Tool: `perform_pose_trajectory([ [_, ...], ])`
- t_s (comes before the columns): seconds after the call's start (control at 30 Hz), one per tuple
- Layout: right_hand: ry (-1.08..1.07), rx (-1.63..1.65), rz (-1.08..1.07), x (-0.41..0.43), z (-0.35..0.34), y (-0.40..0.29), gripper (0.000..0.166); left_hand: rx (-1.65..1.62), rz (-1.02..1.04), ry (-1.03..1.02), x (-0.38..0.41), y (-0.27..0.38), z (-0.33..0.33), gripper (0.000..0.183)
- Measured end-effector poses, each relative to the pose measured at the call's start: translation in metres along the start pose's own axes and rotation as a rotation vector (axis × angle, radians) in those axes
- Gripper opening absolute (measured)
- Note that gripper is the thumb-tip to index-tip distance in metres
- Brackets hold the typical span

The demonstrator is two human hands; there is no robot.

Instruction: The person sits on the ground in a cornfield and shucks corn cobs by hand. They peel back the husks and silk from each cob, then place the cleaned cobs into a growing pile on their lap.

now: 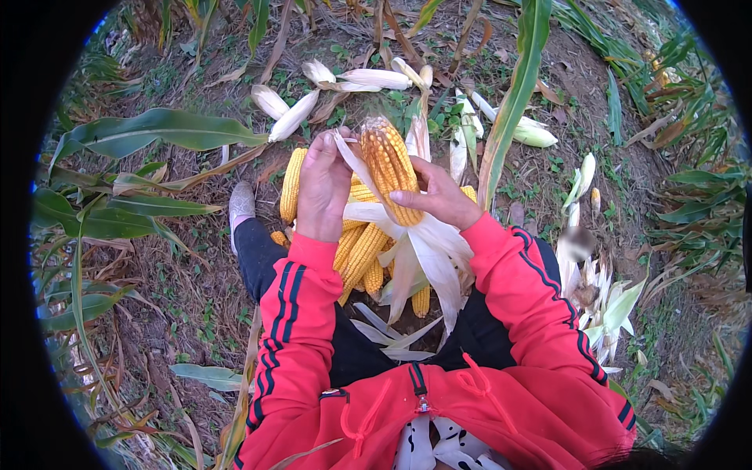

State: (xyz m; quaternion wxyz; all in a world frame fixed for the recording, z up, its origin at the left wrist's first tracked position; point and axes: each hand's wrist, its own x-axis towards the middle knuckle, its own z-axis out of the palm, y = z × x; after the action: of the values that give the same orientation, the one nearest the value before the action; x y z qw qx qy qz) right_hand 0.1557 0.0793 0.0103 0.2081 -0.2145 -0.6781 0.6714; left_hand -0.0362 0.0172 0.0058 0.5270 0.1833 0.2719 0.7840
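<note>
My right hand [437, 194] grips an ear of yellow corn [390, 161] near its base, the thumb lying across the kernels. Brownish staining runs down the ear from its tip. Pale husk leaves [435, 252] are peeled back from the cob and hang below my right hand. My left hand [326, 182] pinches the end of one husk strip [352, 155], which still runs along the ear's left side. Under both hands lies a pile of bare yellow cobs [364, 252], partly hidden by the hanging husks and my wrists.
Several ears in pale husks [294, 114] lie on the soil beyond the pile. A greener husked ear [534, 135] is at the far right. Discarded husks [605, 311] heap beside my right leg. A long corn leaf [520, 88] arches in near my right hand; more leaves [158, 132] reach in from the left.
</note>
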Motion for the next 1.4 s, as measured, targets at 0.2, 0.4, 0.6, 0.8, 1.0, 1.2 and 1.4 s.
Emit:
perform_pose_trajectory([
  [0.2, 0.048, 0.097, -0.043, 0.001, -0.009, -0.001, 0.063, -0.125, -0.012, -0.076, 0.003, 0.002, -0.005, 0.01],
  [0.4, 0.315, 0.509, -0.19, -0.004, -0.049, -0.018, 0.048, -0.085, 0.086, 0.234, 0.022, 0.033, -0.08, 0.004],
  [0.6, 0.483, 0.631, -0.385, -0.008, -0.063, -0.027, 0.045, 0.531, 0.078, 0.306, 0.021, 0.018, -0.066, 0.008],
  [0.8, 0.473, -0.461, -0.546, -0.011, -0.025, -0.023, 0.057, 1.018, -0.026, 0.128, 0.014, 0.017, -0.041, 0.031],
  [1.0, 0.159, -0.97, -0.876, -0.005, 0.016, -0.004, 0.046, -0.008, -0.562, -0.051, -0.016, -0.018, 0.008, 0.059],
  [1.2, 0.251, -0.658, -0.686, -0.003, 0.014, -0.006, 0.036, 0.22, -0.196, -0.087, -0.018, -0.01, 0.02, 0.057],
  [1.4, 0.4, 0.203, -0.171, 0.005, -0.01, 0.007, 0.033, 0.874, 0.078, -0.112, -0.009, -0.03, 0.007, 0.074],
])
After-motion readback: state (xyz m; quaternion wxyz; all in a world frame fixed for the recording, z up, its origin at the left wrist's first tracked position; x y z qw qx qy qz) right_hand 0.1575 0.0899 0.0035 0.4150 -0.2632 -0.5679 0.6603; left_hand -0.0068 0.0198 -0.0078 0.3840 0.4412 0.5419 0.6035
